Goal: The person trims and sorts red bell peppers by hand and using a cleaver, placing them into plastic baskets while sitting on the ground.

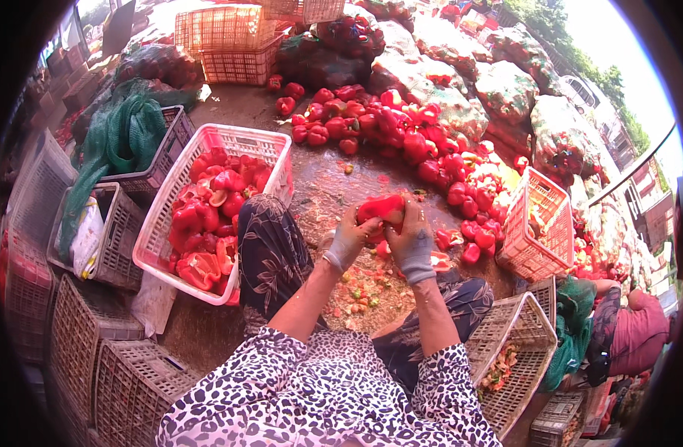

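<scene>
A red bell pepper (pixel 381 209) is held up between my two gloved hands, above the floor in front of me. My left hand (pixel 346 240) grips it from the left, fingers curled round its side. On the other side my right hand (pixel 412 243) closes on it, with the fingertips near its top. More red shows just below the pepper between the hands; I cannot make out whether it is part of the same pepper. Cut pepper pieces (pixel 440 261) lie beside my right hand. Under my hands, seeds and green cores (pixel 360 296) cover the floor.
At my left stands a white crate (pixel 146 246) of opened red peppers. Whole peppers (pixel 416 145) are heaped ahead, with full mesh sacks (pixel 505 89) behind. A pink crate (pixel 533 257) and a tilted scrap crate (pixel 531 328) stand right, near another person (pixel 639 331). Crates (pixel 136 380) crowd the lower left.
</scene>
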Action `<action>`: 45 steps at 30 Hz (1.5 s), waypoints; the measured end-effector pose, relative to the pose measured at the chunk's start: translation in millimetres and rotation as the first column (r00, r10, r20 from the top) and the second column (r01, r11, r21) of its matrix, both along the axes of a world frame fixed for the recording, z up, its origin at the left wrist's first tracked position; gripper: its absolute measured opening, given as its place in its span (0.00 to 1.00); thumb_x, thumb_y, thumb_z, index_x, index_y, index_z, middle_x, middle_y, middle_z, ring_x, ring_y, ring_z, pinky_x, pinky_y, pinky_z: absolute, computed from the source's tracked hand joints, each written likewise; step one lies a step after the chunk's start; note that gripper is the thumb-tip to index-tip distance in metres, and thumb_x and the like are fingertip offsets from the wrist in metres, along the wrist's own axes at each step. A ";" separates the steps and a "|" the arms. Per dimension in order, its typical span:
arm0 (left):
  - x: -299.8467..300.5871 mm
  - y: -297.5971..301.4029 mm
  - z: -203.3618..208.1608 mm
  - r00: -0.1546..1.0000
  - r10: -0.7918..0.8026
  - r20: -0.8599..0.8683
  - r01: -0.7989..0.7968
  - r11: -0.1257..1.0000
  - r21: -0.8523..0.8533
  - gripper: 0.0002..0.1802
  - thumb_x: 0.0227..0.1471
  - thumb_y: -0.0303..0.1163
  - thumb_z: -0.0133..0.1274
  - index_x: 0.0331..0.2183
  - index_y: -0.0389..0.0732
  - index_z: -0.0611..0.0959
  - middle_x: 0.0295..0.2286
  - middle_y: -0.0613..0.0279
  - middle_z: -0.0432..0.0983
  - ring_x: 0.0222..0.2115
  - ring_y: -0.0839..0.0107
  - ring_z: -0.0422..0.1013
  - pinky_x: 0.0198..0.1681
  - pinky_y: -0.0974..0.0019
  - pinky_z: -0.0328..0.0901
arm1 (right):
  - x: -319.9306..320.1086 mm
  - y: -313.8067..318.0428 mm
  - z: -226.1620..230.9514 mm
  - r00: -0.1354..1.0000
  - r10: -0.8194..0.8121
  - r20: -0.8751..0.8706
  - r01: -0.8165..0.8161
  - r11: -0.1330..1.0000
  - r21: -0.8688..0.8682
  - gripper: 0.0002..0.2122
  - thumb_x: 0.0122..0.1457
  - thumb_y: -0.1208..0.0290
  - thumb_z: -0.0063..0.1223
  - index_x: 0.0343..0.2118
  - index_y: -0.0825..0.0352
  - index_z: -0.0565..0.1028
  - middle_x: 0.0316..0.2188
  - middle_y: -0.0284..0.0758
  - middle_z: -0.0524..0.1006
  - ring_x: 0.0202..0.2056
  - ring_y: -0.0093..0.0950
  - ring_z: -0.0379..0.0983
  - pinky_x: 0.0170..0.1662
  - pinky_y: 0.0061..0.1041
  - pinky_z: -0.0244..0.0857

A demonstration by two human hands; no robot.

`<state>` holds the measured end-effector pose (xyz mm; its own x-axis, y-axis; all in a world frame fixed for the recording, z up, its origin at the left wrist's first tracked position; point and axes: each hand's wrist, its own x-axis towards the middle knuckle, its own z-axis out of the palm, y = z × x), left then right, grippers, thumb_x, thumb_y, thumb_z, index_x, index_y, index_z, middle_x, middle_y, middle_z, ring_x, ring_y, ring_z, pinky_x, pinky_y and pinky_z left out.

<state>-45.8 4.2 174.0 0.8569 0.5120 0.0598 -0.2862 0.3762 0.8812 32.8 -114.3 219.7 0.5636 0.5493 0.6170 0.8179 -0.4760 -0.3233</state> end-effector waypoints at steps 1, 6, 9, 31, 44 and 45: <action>1.6 -1.5 -2.1 0.999 0.038 0.013 -0.039 0.996 0.075 0.21 0.53 0.33 0.55 0.48 0.39 0.73 0.39 0.61 0.75 0.36 0.72 0.74 0.35 0.68 0.74 | 2.6 -0.3 -4.1 0.999 -0.012 0.040 0.014 0.999 -0.044 0.29 0.47 0.65 0.61 0.53 0.66 0.66 0.42 0.43 0.75 0.42 0.43 0.74 0.42 0.40 0.69; 2.9 -4.3 -18.1 0.968 0.137 -0.208 -0.056 0.933 0.355 0.23 0.48 0.30 0.57 0.48 0.38 0.74 0.36 0.53 0.78 0.35 0.64 0.76 0.40 0.64 0.71 | 9.3 -7.2 -18.1 0.976 -0.010 0.220 0.051 0.982 -0.182 0.28 0.47 0.64 0.60 0.51 0.68 0.67 0.38 0.45 0.75 0.38 0.42 0.74 0.39 0.40 0.69; 2.6 -17.1 -13.5 0.932 0.283 -0.225 -0.109 0.812 0.573 0.24 0.45 0.32 0.58 0.46 0.38 0.75 0.35 0.46 0.78 0.38 0.54 0.76 0.41 0.58 0.69 | 15.2 -13.4 -25.5 0.971 -0.029 0.237 0.090 0.964 -0.251 0.23 0.47 0.64 0.58 0.46 0.67 0.69 0.33 0.42 0.76 0.32 0.41 0.75 0.33 0.40 0.69; 27.9 -24.3 -27.0 0.845 0.274 -0.460 0.168 0.681 0.713 0.17 0.46 0.36 0.54 0.41 0.42 0.77 0.32 0.41 0.78 0.36 0.45 0.75 0.40 0.50 0.68 | 69.0 -17.6 -82.3 0.871 -0.372 -0.320 0.176 0.846 -0.504 0.12 0.56 0.64 0.44 0.40 0.63 0.73 0.29 0.50 0.78 0.35 0.49 0.76 0.39 0.47 0.67; -31.9 194.0 72.8 0.554 0.787 0.271 -0.404 -0.031 0.914 0.14 0.50 0.28 0.54 0.41 0.41 0.78 0.30 0.50 0.78 0.33 0.53 0.76 0.36 0.56 0.70 | 124.0 -217.2 -35.0 0.726 -0.166 -0.667 0.682 0.292 0.670 0.07 0.62 0.75 0.49 0.42 0.66 0.72 0.28 0.33 0.78 0.22 0.22 0.73 0.24 0.19 0.67; -48.6 205.8 77.6 0.485 0.788 0.379 -0.354 -0.220 0.909 0.16 0.50 0.29 0.55 0.43 0.43 0.77 0.34 0.51 0.77 0.36 0.51 0.75 0.38 0.53 0.69 | 128.5 -247.8 -34.2 0.746 -0.276 -0.606 0.652 0.119 0.749 0.06 0.61 0.75 0.47 0.40 0.64 0.71 0.26 0.34 0.77 0.20 0.23 0.71 0.22 0.18 0.64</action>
